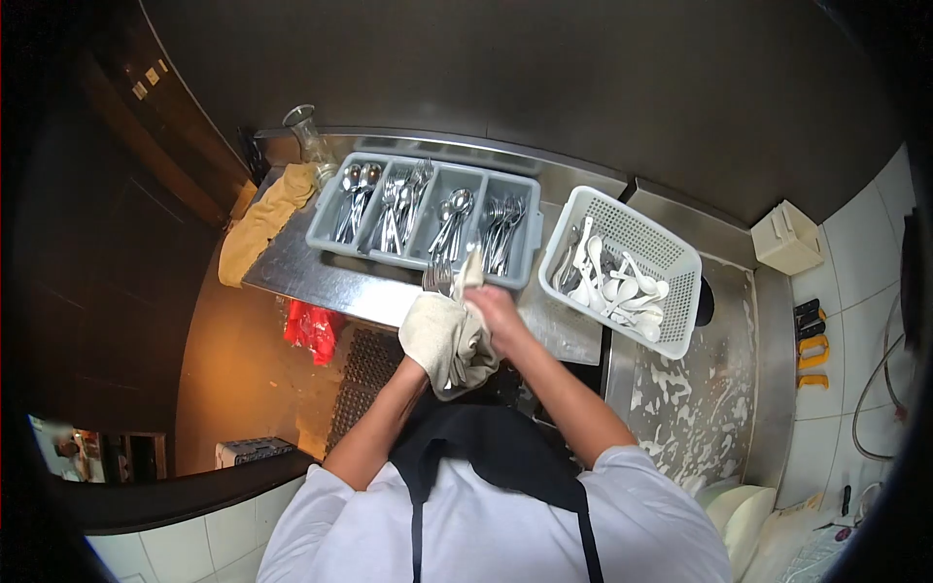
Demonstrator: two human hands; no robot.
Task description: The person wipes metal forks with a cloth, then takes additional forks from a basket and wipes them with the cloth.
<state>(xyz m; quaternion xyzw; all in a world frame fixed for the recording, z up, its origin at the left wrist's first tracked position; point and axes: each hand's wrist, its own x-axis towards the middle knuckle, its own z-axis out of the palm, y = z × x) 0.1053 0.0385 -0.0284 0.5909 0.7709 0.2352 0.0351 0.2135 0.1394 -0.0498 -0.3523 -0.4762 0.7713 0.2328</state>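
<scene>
A beige cloth (449, 340) is wrapped round several forks (438, 279), whose tines stick out at its top. My left hand is under the cloth, so its fingers are hidden; only the wrist shows. My right hand (498, 316) is closed on the cloth's upper right part, beside the forks. Just beyond both hands lies a grey cutlery tray (330, 245) with compartments of spoons (454, 216), forks (393, 209) and other cutlery. To its right, a white perforated basket (659, 233) holds white spoons (622, 291) and some metal cutlery.
A yellowish cloth (264, 225) hangs over the steel counter's left end (335, 284), near a clear glass (309, 141). At the right is a sink area (714, 389) with suds. A white box (785, 237) sits by the wall. A red bag (311, 330) hangs below the counter.
</scene>
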